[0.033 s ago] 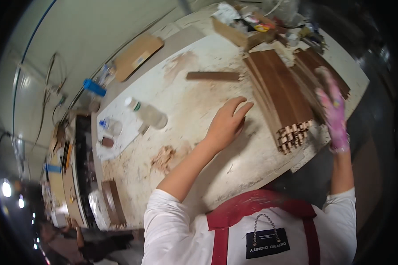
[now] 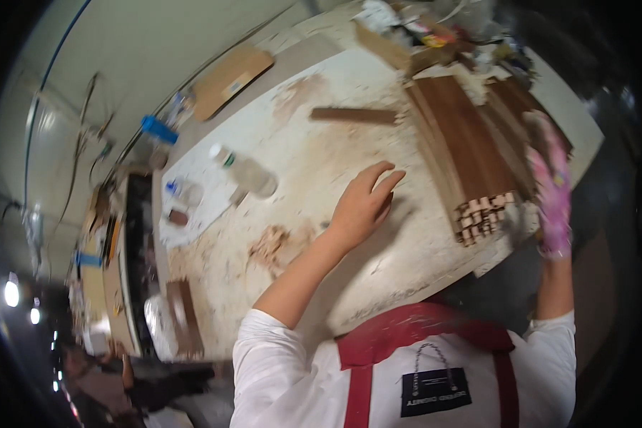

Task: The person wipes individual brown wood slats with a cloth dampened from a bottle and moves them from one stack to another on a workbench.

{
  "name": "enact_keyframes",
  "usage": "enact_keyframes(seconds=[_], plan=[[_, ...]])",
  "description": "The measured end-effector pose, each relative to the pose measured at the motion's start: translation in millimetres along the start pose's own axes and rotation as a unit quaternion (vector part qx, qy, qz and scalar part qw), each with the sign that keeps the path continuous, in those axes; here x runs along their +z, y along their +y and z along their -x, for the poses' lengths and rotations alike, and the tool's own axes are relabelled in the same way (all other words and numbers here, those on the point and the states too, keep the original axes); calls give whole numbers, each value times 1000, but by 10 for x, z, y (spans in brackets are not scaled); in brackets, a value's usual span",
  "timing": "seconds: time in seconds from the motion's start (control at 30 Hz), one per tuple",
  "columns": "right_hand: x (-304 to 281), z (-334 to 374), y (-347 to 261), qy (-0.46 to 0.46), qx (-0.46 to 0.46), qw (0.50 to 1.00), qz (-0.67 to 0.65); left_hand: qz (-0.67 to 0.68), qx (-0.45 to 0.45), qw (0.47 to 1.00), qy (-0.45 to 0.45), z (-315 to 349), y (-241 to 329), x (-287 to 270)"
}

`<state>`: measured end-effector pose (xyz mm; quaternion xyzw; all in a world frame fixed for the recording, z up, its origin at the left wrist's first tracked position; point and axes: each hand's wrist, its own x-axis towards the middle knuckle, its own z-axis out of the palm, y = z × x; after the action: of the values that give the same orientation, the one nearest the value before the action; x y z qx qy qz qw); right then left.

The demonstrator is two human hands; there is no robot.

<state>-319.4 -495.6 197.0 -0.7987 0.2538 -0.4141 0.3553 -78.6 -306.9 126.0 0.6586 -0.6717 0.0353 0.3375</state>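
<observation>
My bare left hand [image 2: 364, 207] hovers over the worktable [image 2: 314, 150], left of a stack of brown wooden slats [image 2: 471, 143]; its fingers are bent and apart, holding nothing. The slats lie flush side by side, and pale notched ends show at the near end. My right hand [image 2: 551, 189], in a pink-stained glove, is at the right, beside a second pile of brown slats [image 2: 513, 96]. Its fingers stretch out toward the far side, and I see nothing held in them. Whether it touches the pile I cannot tell. A single slat [image 2: 357, 115] lies left of the stack.
A white-capped bottle [image 2: 246, 171] and a smaller blue-capped bottle [image 2: 185, 191] stand at the left. Wood shavings [image 2: 269, 245] lie nearer me. A cardboard box [image 2: 381, 46] with clutter sits at the back. Another brown board [image 2: 184, 317] is at the near left; a person [image 2: 100, 385] is beyond.
The whole view has shifted a little, so the table and slats appear slightly farther right. My right hand sits slightly lower and farther right in the picture; my left hand has hardly moved.
</observation>
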Motion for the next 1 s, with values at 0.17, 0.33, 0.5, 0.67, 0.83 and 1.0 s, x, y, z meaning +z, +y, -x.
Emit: enact_keyframes(seconds=[0.17, 0.33, 0.5, 0.67, 0.83, 1.0], plan=[[319, 711, -564, -188, -139, 966, -109, 25, -292, 948, 121, 1591, 318, -488], [1593, 1081, -434, -475, -43, 875, -78, 82, -482, 816, 308, 2923, 308, -777], [2282, 1165, -836, -500, -70, 861, -56, -149, -577, 735, 323, 4168, 661, -1502], [3195, 1154, -925, -421, -105, 900, -38, -265, -584, 685, 344, 5099, 634, -2089], [3830, 1396, -603, -381, -187, 891, 162, -407, -559, 679, 248, 5491, 354, -2305], [3935, 1826, -816, -410, -164, 873, 205, -417, -561, 696, 163, 5733, 105, -2325]])
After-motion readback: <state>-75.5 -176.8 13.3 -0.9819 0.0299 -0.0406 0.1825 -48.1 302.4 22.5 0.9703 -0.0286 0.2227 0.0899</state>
